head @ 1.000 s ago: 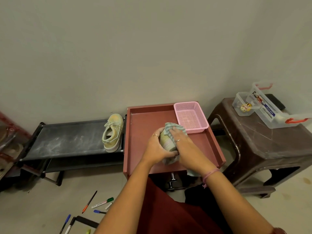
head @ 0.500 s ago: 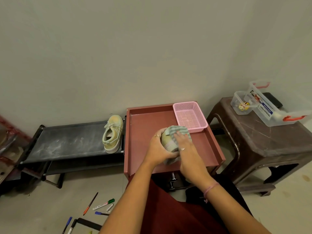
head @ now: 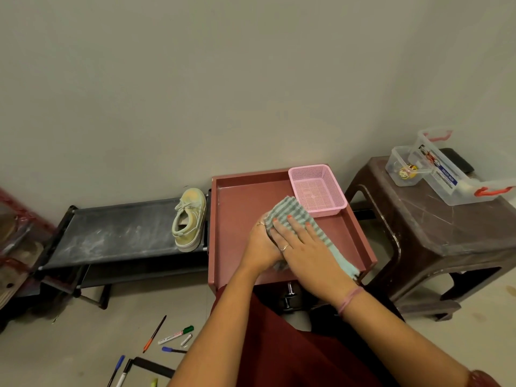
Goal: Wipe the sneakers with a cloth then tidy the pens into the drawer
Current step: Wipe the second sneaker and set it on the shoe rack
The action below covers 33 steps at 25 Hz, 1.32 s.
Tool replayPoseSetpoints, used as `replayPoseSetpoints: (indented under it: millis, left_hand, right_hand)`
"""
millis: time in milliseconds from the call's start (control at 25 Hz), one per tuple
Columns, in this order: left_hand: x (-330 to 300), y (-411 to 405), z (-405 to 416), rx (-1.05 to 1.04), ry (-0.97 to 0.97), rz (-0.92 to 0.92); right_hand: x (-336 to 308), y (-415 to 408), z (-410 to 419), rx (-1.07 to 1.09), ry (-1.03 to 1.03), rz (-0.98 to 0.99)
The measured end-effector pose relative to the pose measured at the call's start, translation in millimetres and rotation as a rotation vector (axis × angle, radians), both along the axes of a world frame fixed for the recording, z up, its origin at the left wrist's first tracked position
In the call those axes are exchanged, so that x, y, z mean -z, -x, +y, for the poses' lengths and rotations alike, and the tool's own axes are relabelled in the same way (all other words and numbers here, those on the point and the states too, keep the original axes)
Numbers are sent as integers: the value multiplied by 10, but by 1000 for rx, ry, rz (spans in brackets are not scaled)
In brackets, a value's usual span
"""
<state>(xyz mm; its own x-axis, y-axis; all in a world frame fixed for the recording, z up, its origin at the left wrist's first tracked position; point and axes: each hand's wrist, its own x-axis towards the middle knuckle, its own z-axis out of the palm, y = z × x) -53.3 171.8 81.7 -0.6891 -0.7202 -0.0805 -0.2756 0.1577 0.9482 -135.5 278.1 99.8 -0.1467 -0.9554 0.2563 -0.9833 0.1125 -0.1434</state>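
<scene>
At the centre of the frame, slightly right, the right hand (head: 303, 247) lies flat with straight fingers pressing a striped green cloth (head: 296, 212); its grip is released, the palm doing the work. Just to its left, touching it, the left hand (head: 261, 243) wraps something under the cloth. That is presumably the sneaker being cleaned, but the cloth and both hands hide it, so I cannot tell how the left grip sits on it beyond curled fingers at the cloth's edge. One end of the cloth trails toward the lower right over the rim of a red tray (head: 237, 208), the surface the hands work above. A pink basket (head: 318, 191) sits in the tray's upper right corner, just beyond the cloth. Left of the tray, a second, pale green sneaker (head: 188, 219) rests on a dusty black shoe rack (head: 111, 233), toe pointing up the frame. On the floor at lower left lie scattered pens (head: 173, 337): an orange one, a green-capped marker, blue-capped ones. At the right, a brown stool (head: 418, 233) carries clear plastic boxes (head: 446, 174). No drawer is plainly visible. The wiping step appears to be in hand, the pens untouched. The next move likely calls for finishing this shoe, setting it down, and taking the one on the rack.
</scene>
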Motion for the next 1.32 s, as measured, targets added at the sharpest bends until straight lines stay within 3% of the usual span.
replayPoseSetpoints:
  millis: [80, 200, 280, 440, 520, 760, 840, 960, 1040, 1080, 1240, 1320]
  left_hand:
    - [6, 13, -23, -4, -6, 6]
    - [73, -16, -42, -5, 22, -19]
    - [49, -24, -29, -9, 22, -24]
    - [4, -23, -24, -36, -34, 7]
    - [20, 7, -4, -38, -36, 25]
    - [42, 43, 77, -1, 39, -6]
    - [32, -12, 32, 18, 49, -8]
    - [41, -54, -26, 2, -12, 37]
    - [17, -46, -18, -15, -20, 44]
    - [19, -40, -15, -23, -24, 42]
    - [55, -65, -35, -22, -2, 17]
    - [42, -106, -74, -7, 3, 13]
  right_hand:
    - [1, 116, -44, -37, -67, 53]
    - [-67, 412, -150, 78, -208, -479]
    - [-111, 362, -157, 113, -184, -612]
    - [64, -72, -8, -19, 5, 137]
    - [170, 44, 55, -16, 100, 126]
    - [197, 175, 87, 249, 209, -1030]
    - [232, 18, 134, 258, 207, -966]
    - [327, -126, 199, 142, 150, -369]
    - [321, -55, 200, 83, 161, -165]
    - [296, -1, 164, 86, 161, -221]
    - [142, 161, -50, 181, 140, -806]
    - [139, 69, -70, 195, 82, -803]
